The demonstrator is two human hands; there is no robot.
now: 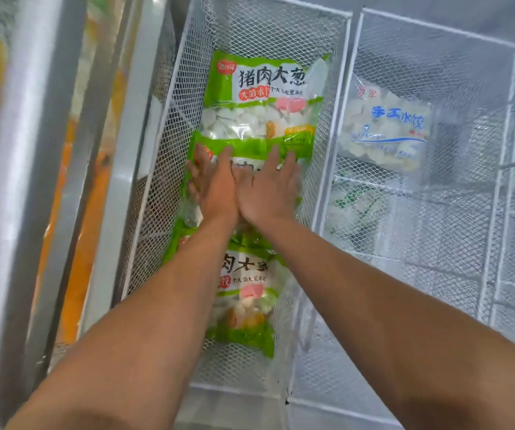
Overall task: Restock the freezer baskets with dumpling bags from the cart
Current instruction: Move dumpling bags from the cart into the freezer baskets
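while both hands lay side by side on the middle dumpling bag (219, 152) in the left basket (330, 97), the step in hand looked like pressing a newly laid bag flat into its row. the left hand (214, 187) and the right hand (270, 189) rested on it with fingers straight and spread, gripping nothing. a far bag (262, 97) lay beyond the fingertips and a near bag (247, 299) under the forearms, all green-edged and overlapping. the next move probably called for lifting off and turning back to the cart, which was out of view. the white wire-mesh basket sat inside a frosted freezer; the basket to the right (436, 212) held a blue-lettered bag (386, 125) leaning on its far side. a grey frame (27, 150) ran along the left.
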